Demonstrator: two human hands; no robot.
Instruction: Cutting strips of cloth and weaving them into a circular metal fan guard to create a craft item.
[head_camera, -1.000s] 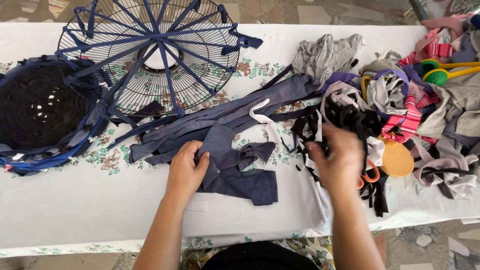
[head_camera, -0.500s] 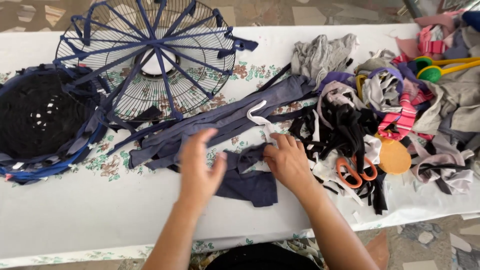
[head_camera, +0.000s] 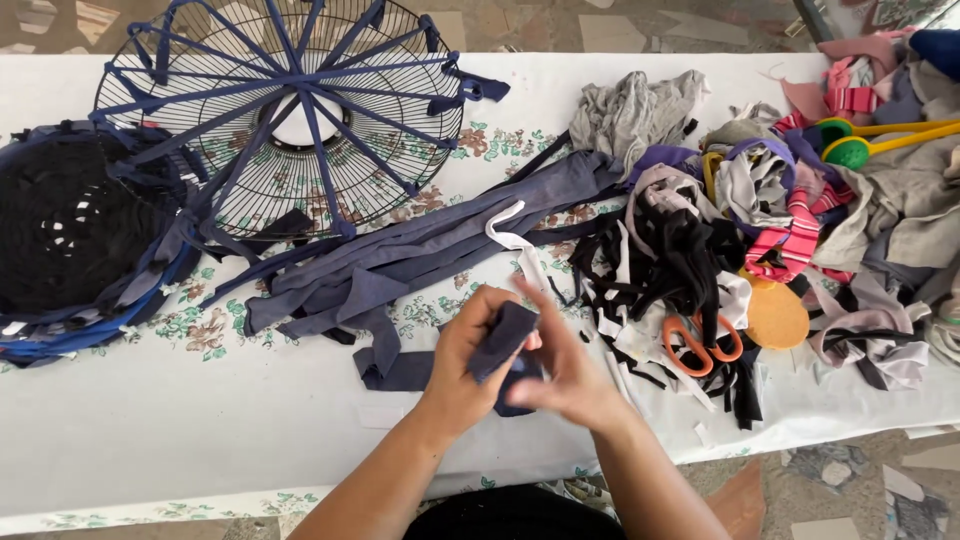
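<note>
My left hand (head_camera: 462, 365) and my right hand (head_camera: 565, 368) meet above the near part of the table, both gripping a dark blue fabric strip (head_camera: 505, 335) bunched between the fingers. Its free end (head_camera: 385, 368) trails left onto the white cloth. More dark blue strips (head_camera: 420, 250) lie stretched beyond my hands, running toward a wire fan guard (head_camera: 285, 110) wrapped with blue strips.
A dark woven basket (head_camera: 70, 230) sits at the left edge. A heap of mixed fabric scraps (head_camera: 790, 200) fills the right side, with orange-handled scissors (head_camera: 700, 340), an orange disc (head_camera: 775, 315) and yellow-green tools (head_camera: 870, 140). The table's near edge (head_camera: 200, 495) runs close below my hands.
My right hand came from the scrap heap to the blue piece. Both hands gathered it up off the cloth and now hold it bunched together.
</note>
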